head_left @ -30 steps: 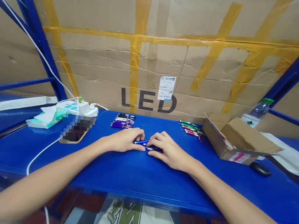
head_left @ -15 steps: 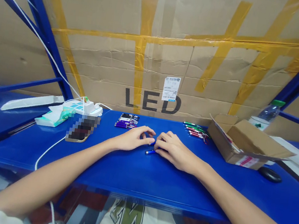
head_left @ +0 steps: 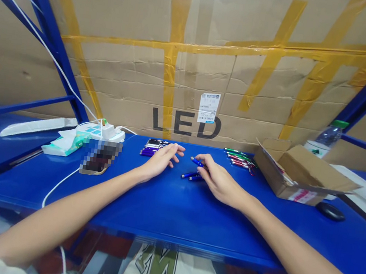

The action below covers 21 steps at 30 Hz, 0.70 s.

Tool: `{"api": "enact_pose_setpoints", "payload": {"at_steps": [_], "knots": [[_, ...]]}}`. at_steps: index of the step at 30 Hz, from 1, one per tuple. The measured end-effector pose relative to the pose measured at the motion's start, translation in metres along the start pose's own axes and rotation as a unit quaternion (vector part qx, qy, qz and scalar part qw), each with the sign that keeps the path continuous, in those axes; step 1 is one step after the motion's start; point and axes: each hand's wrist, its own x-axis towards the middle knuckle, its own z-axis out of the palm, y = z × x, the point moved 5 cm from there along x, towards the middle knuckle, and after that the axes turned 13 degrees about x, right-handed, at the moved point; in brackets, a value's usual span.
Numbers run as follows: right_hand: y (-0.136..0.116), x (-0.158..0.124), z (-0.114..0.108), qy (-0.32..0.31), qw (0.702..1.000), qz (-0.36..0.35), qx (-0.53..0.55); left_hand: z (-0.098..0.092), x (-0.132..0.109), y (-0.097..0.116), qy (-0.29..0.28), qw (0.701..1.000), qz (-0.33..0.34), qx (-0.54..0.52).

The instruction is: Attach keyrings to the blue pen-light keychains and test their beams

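Blue pen [head_left: 196,161] gripped by right hand [head_left: 219,181] | left hand [head_left: 162,160] unclenched, nothing seen held | purple pens [head_left: 148,152], green pens [head_left: 235,152] apparently already grouped | two loose blue pens [head_left: 188,174] apparently left ungrouped on tabletop [head_left: 159,210]

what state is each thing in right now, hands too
left hand: open, nothing visible in it
right hand: closed on upper blue pen
upper blue pen: held, tip sticking out
two lower blue pens: lying, partly hidden by right hand
green and red pens: lying grouped
small carton: open
bottle: capped
phone: lying down; screen blurred, on or off unclear
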Motion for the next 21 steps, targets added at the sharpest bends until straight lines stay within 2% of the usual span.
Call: {"api": "enact_pose_setpoints", "payload": {"at_steps": [5,11,16,21], "knots": [[0.0051,0.0008,0.0007,-0.016,0.998,-0.011,-0.063,-0.0019,0.0011,0.0023,0.008,0.996,-0.036,-0.086],[0.0075,-0.0010,0.0014,-0.049,0.998,0.027,-0.016,-0.0020,-0.0010,0.0054,-0.008,0.988,-0.060,-0.142],[0.0009,-0.0018,0.0027,-0.068,0.997,-0.014,-0.020,-0.0024,-0.0017,0.0054,-0.017,0.985,-0.058,-0.164],[-0.0018,-0.0014,0.0033,-0.070,0.997,-0.013,-0.012,-0.0013,-0.0022,0.0048,-0.032,0.983,-0.057,-0.170]]}}
